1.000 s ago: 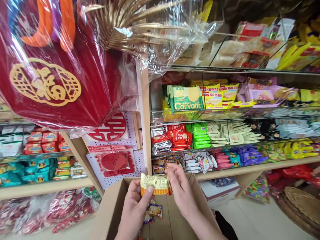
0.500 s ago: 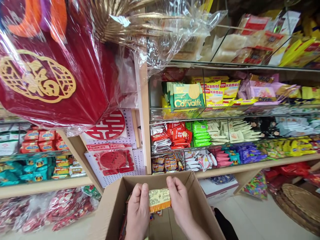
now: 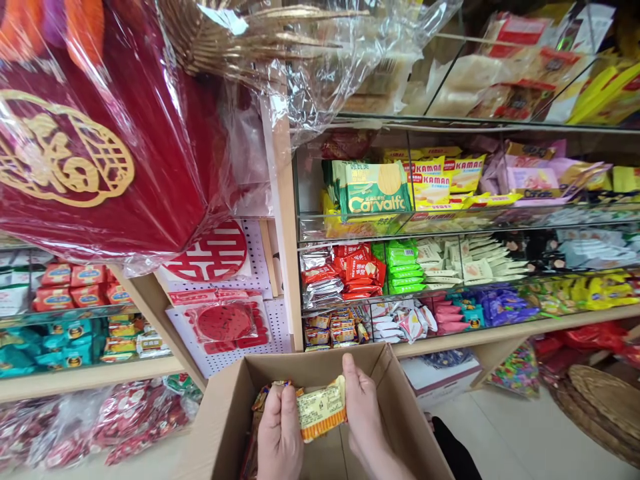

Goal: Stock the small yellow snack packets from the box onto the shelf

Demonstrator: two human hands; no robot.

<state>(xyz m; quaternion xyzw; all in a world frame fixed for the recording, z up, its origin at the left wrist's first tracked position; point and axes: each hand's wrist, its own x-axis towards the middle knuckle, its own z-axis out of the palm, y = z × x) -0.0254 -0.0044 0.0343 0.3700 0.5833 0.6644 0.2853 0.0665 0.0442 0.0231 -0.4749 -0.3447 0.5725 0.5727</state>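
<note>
A small yellow snack packet (image 3: 323, 408) with an orange striped edge and dark print is stretched between my hands over an open cardboard box (image 3: 313, 363). My left hand (image 3: 281, 430) is closed on its left end, thumb on top. At the right end my right hand (image 3: 364, 410) is closed against the packet's edge, thumb pointing up. The packet tilts, right end higher. Beneath my left hand, more wrapped snacks (image 3: 265, 398) lie along the box's left side, partly hidden by the hand.
Shelves ahead hold green wafer packs (image 3: 373, 189), red packets (image 3: 364, 270) and small orange snack packets (image 3: 343, 330). A large red wrapped package (image 3: 150, 167) juts in at upper left. A white carton (image 3: 440, 383) and woven baskets (image 3: 607, 407) are on the floor at right.
The packet has tilted, its right end now higher, and my right thumb points up more. More wrapped snacks show in the box beside my left hand. The view has shifted slightly right.
</note>
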